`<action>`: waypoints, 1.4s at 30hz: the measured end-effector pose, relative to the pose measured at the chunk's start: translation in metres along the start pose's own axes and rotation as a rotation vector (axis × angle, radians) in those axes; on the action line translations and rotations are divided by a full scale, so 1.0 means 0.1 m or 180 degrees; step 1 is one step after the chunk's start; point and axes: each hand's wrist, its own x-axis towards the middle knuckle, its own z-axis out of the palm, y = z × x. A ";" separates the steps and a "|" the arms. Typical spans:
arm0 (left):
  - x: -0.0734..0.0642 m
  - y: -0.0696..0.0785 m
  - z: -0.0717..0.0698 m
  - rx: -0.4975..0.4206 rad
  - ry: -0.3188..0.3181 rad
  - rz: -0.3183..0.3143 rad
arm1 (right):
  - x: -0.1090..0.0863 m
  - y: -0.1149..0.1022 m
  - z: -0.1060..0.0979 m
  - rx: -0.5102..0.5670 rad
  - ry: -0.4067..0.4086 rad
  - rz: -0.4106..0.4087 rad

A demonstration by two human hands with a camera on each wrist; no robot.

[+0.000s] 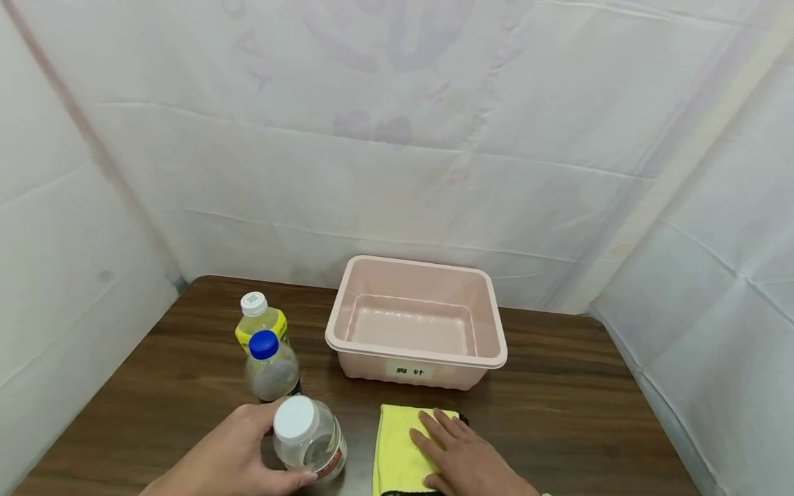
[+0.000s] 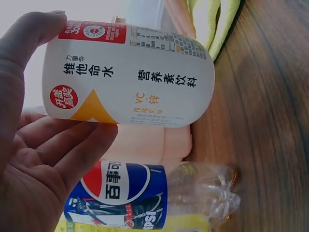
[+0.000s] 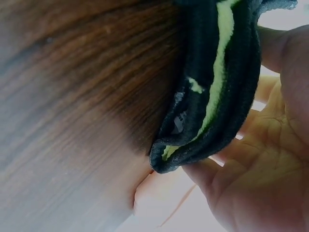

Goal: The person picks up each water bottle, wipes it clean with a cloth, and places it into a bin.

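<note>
My left hand (image 1: pixel 226 448) holds a clear vitamin water bottle (image 1: pixel 318 441) with a wide white cap, thumb on one side and fingers on the other. In the left wrist view its white printed label (image 2: pixel 130 77) faces the camera. A clear Pepsi bottle (image 1: pixel 273 375) with a blue cap stands just beyond the left fingers. On the right, my right hand (image 1: pixel 468 458) rests on a folded yellow cloth (image 1: pixel 397 444), fingers spread and nearly straight. From the right wrist, the folded layers show with their dark edging (image 3: pixel 236 92) beneath the fingers.
Behind the cloth stands a pink plastic basin (image 1: pixel 415 359) with a paper label on its front. A yellow-labelled bottle (image 1: pixel 263 320) with a white cap is behind the Pepsi bottle. White sheeting (image 1: pixel 397 193) encloses the back and sides of the dark wooden table (image 1: pixel 558 413).
</note>
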 end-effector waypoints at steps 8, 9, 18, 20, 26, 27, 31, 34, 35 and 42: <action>0.06 0.03 0.07 -0.0025 0.0032 -0.0191 | 0.02 -0.04 -0.06 0.0057 -0.0054 0.0058; 0.08 0.03 0.08 -0.0045 0.0003 -0.0248 | 0.02 -0.05 -0.07 0.0058 -0.0067 0.0065; 0.22 0.06 0.18 -0.0039 -0.0065 -0.0567 | 0.11 -0.11 -0.13 0.0030 -0.0105 -0.0069; 0.25 0.07 0.22 -0.0044 -0.0049 -0.0601 | 0.13 -0.12 -0.15 0.0160 -0.0181 -0.0035; 0.28 0.06 0.31 0.0100 0.0102 -0.0538 | 0.25 -0.20 -0.18 0.0469 -0.0457 0.0224; 0.28 0.05 0.32 0.0124 0.0126 -0.0526 | 0.28 -0.22 -0.17 0.0446 -0.0437 0.0234; 0.27 0.05 0.35 0.0174 0.0169 -0.0582 | 0.36 -0.28 -0.14 0.0356 -0.0299 0.0277; 0.29 0.07 0.35 0.0091 0.0111 -0.0745 | 0.42 -0.31 -0.13 0.0323 -0.0278 0.0322; 0.30 0.07 0.35 0.0050 0.0074 -0.0805 | 0.43 -0.31 -0.13 0.0316 -0.0251 0.0318; 0.41 0.08 0.42 -0.0133 -0.0094 -0.0945 | 0.43 -0.27 -0.08 -0.0076 0.0445 -0.0158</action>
